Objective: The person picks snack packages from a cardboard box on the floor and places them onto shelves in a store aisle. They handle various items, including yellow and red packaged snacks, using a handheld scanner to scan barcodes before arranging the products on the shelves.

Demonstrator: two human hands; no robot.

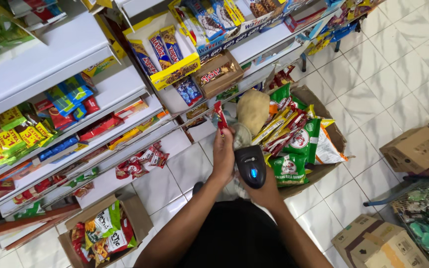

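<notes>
My left hand (223,155) holds a small red snack packet (220,117) upright in front of the lower shelves. My right hand (264,186) grips a black handheld barcode scanner (250,166) with a blue light, just right of the left hand and below the packet. Right behind both hands stands an open cardboard box (334,130) stuffed with green, red and yellow snack bags. A beige cloth-like bundle (252,110) lies at the top of that box.
White shelves (50,59) on the left carry snack packs and display cartons. An open box of snack bags (106,232) stands on the tiled floor at lower left. Closed cardboard boxes (415,149) and a wire basket (425,211) sit at the right.
</notes>
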